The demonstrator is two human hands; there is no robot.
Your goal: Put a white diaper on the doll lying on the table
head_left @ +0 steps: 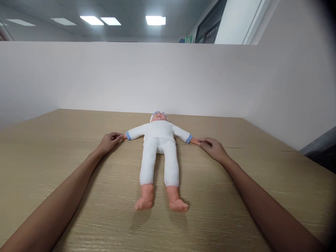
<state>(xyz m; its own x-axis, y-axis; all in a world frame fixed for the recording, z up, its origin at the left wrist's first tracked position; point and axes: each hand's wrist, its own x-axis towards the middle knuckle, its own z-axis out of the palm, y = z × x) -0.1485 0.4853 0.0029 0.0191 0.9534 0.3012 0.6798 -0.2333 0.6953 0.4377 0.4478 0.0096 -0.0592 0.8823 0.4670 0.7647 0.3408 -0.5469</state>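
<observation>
A baby doll point(159, 132) lies on its back on the wooden table point(110, 203), head toward the wall and bare feet toward me. It wears a white top and trousers with blue cuffs, and a white cap with blue lettering. Both its arms are stretched out sideways. My left hand point(108, 142) pinches the doll's hand on the left side of the view. On the other side, my right hand point(213, 148) has thumb and fingers closed on the doll's other hand.
Behind the table stands a pale low wall point(126, 77), with ceiling lights point(155, 20) beyond it. A dark object point(321, 147) sits past the table's right edge. A thin seam runs across the tabletop by the doll's arms.
</observation>
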